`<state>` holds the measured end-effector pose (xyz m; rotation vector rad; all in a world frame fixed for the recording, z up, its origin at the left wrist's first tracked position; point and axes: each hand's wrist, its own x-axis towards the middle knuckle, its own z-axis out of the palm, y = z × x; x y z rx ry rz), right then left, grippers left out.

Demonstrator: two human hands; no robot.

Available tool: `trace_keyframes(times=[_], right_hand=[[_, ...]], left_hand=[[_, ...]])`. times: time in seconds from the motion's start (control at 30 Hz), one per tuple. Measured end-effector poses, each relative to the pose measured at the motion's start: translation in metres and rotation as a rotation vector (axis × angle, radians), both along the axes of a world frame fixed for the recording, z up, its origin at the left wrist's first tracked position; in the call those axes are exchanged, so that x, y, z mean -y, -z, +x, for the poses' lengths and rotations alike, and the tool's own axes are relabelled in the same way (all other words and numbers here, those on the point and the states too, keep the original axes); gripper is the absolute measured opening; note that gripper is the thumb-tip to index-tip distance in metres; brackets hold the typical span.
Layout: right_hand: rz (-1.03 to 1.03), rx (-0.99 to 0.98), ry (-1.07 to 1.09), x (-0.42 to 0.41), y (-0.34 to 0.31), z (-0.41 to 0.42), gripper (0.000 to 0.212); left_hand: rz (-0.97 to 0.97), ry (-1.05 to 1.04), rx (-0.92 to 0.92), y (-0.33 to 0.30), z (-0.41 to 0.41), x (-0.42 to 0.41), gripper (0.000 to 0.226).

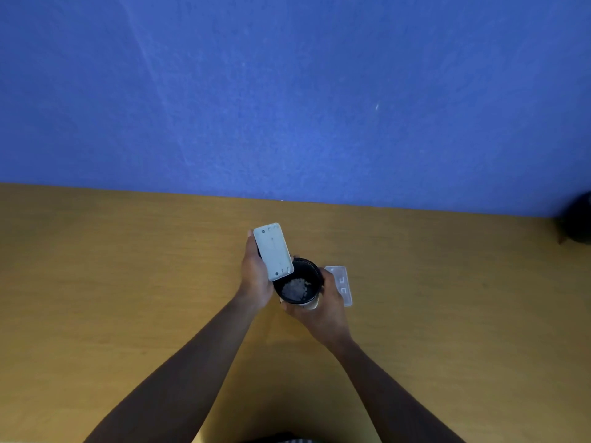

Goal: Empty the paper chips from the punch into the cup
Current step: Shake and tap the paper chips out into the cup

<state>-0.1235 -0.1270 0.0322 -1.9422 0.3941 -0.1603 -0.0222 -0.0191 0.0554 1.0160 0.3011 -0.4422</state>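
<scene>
My left hand (254, 276) grips the hole punch (273, 251), turned so its pale grey underside faces me, its lower end tilted over the rim of the cup. The cup (300, 284) is dark inside with a light outer wall, and a heap of white paper chips (297, 287) lies in its bottom. My right hand (323, 310) wraps around the cup from the right and below, holding it just above the wooden table (128, 282). A clear plastic cover (342, 284) lies flat on the table right behind my right hand.
A blue wall (287, 91) rises directly behind the table's far edge. A dark rounded object (579, 219) sits at the far right edge of the table, partly cut off by the frame.
</scene>
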Motion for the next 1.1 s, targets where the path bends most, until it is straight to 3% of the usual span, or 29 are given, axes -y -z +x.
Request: trace_keyframes(times=[0.07, 0.23, 0.37, 0.47, 0.63, 0.93, 1.1], right_hand=[[-0.001, -0.001, 0.001, 0.000, 0.001, 0.000, 0.080], [-0.010, -0.024, 0.003, -0.001, 0.004, 0.002, 0.074], [-0.006, -0.027, 0.009, -0.001, 0.007, 0.003, 0.077], [-0.014, -0.030, 0.019, 0.000, 0.009, 0.005, 0.073], [-0.050, -0.013, 0.007, 0.003, 0.008, 0.006, 0.052], [-0.032, -0.020, 0.022, 0.002, 0.009, 0.006, 0.064], [-0.005, -0.036, 0.046, 0.003, 0.012, 0.005, 0.072]], left_hand=[[0.135, 0.027, 0.079, -0.002, -0.001, 0.003, 0.056], [0.579, 0.123, 0.770, 0.001, -0.002, 0.007, 0.044], [0.797, 0.276, 1.102, -0.005, 0.000, 0.009, 0.042], [1.070, 0.385, 1.380, -0.005, -0.002, 0.013, 0.046], [1.209, 0.452, 1.450, 0.007, -0.013, 0.016, 0.049], [1.173, 0.491, 1.391, 0.003, -0.010, 0.014, 0.045], [1.030, 0.405, 1.267, 0.003, -0.011, 0.014, 0.044]])
